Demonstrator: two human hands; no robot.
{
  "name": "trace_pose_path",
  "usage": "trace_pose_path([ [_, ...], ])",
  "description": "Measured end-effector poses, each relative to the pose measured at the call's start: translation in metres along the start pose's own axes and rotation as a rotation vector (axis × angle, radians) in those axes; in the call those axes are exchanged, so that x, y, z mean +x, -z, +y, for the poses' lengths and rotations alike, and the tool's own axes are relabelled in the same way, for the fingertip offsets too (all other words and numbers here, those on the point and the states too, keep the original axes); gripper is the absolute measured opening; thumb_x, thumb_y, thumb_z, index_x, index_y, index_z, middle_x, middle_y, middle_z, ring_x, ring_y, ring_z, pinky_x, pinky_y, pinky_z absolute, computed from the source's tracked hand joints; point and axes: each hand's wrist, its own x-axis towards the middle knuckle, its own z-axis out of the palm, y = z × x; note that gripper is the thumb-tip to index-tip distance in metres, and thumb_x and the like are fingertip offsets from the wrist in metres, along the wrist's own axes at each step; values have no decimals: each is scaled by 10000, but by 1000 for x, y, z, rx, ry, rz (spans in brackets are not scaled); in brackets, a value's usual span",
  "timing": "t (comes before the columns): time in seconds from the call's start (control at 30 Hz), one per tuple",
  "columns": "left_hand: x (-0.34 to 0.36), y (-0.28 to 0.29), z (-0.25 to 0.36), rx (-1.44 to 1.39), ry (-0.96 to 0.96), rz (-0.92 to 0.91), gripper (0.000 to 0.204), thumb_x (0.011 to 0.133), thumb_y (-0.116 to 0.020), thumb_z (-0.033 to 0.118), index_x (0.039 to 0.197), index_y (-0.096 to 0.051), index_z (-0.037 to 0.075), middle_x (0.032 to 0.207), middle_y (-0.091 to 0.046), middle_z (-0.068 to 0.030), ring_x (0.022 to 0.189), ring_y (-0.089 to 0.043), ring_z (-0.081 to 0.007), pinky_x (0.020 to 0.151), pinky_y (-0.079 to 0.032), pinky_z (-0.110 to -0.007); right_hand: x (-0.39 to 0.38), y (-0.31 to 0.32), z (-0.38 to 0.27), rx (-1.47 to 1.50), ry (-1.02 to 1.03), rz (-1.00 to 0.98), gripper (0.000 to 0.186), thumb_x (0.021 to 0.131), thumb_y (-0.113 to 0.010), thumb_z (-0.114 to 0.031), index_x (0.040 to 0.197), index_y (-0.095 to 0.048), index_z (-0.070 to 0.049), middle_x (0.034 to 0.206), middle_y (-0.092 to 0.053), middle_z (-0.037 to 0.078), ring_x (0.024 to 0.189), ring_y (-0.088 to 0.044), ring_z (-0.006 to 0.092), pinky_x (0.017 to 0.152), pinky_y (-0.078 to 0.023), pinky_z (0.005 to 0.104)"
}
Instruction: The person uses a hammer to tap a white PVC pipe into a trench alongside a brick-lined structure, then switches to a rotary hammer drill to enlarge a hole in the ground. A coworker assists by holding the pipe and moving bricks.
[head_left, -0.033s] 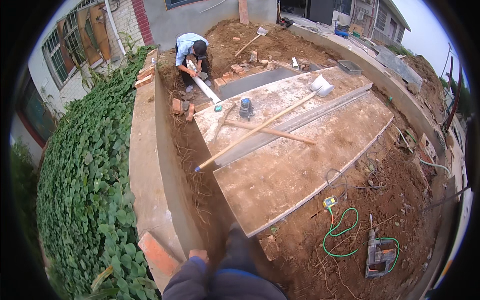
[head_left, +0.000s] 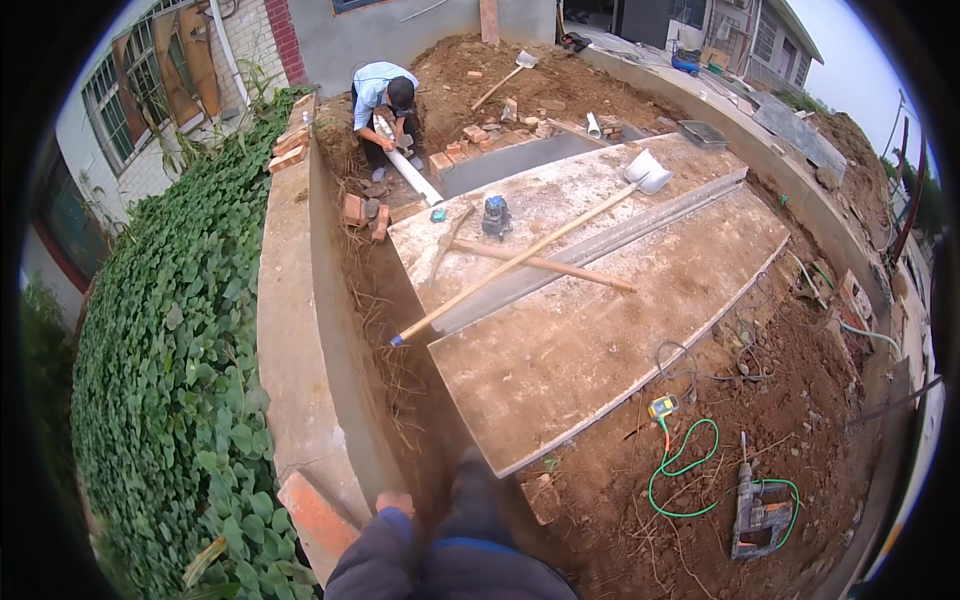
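Note:
My left hand (head_left: 395, 503) is low in the view, at the inner edge of the concrete wall (head_left: 300, 370). It is beside a reddish brick-like slab (head_left: 318, 515) lying on the wall top. I see mainly the back of this hand; its fingers are too hidden to tell whether they grip anything. My right hand is out of view. One of my legs stands in the narrow dirt trench (head_left: 410, 400) beside concrete slabs (head_left: 590, 370). Across the slabs lie a long-handled shovel (head_left: 530, 250), a pickaxe (head_left: 540, 264) and a blue-and-black tool (head_left: 496, 217).
A co-worker (head_left: 378, 95) crouches at the trench's far end, handling a white pipe (head_left: 412, 176). Loose bricks (head_left: 355, 210) lie nearby. On the right soil are a hammer drill (head_left: 760, 515), a green cord (head_left: 655, 480) and a yellow device (head_left: 662, 407). Leafy vines (head_left: 175, 350) cover the left side.

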Motion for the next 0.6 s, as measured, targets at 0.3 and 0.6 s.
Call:
trace_pose_path([
  [0.3, 113, 170, 200, 350, -311, 507, 529, 714, -662, 270, 1103, -622, -86, 1251, -544, -282, 1184, -493, -406, 1029, -398, -412, -21, -146, -275, -741, 254, 124, 283, 884, -646, -218, 991, -683, 41, 918, -700, 176, 907, -675, 254, 827, -562, 389],
  [0.6, 159, 186, 166, 380, -172, 284, 1058, 693, -708, 413, 1465, -206, -110, 1562, -142, -272, 1450, -180, -387, 1171, -224, -419, -18, -280, -407, -513, 650, -135, 316, 766, -678, -329, 899, -736, -48, 863, -698, 195, 880, -671, 372, 801, -533, 430],
])
